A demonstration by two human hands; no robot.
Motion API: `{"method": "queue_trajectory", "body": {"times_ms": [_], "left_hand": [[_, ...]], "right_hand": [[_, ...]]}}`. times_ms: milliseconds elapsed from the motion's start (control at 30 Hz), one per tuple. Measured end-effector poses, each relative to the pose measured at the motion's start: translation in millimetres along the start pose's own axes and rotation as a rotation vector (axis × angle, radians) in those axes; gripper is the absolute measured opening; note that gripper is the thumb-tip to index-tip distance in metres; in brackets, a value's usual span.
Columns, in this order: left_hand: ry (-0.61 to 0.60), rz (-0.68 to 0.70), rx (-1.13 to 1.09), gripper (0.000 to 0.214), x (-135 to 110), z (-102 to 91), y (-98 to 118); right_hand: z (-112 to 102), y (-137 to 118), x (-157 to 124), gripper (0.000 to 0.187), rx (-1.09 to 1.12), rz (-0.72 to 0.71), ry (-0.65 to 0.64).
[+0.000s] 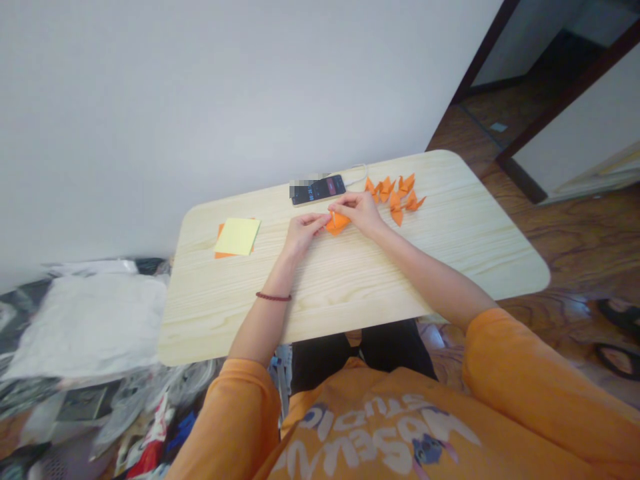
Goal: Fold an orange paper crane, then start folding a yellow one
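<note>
Orange origami paper (337,224) pinched between left hand (301,233) and right hand (361,212), each angled inward from its side.

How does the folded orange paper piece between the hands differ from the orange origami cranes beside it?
The piece is held between the left hand and right hand; the cranes lie loose on the wooden table. The piece is compact, the cranes pointed. Both are orange paper.
</note>
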State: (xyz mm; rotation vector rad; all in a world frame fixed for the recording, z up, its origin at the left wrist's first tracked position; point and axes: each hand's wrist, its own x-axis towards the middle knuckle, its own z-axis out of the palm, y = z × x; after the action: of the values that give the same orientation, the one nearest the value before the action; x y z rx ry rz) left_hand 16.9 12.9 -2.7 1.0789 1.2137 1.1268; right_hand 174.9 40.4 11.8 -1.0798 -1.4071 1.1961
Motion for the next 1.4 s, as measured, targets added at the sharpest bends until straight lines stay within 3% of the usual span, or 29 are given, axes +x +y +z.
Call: {"method": "queue_trajectory", "body": {"times_ms": [433,800,1100,1400], "left_hand": [[0.167,0.113,0.069,0.011,-1.7,9.8,-3.1],[0.146,0.079,0.099,0.007,-5.6,10.9,2.3],[0.12,0.041,0.092,0.003,-2.9,8.6,0.7],[0.089,-0.091,-0.083,0.019,-9.0,12.4,6.4]], "right_hand": [[2.7,4.4,-0.2,0.032,-0.012,0.009,0.013],[1.5,7.3,1.9,0.033,-0.03,-0.001,0.056],[-3.1,3.0,3.1,0.023,-0.059,-0.081,0.116],[-3.5,5.7,6.0,0.025,-0.097,-0.223,0.139]]}}
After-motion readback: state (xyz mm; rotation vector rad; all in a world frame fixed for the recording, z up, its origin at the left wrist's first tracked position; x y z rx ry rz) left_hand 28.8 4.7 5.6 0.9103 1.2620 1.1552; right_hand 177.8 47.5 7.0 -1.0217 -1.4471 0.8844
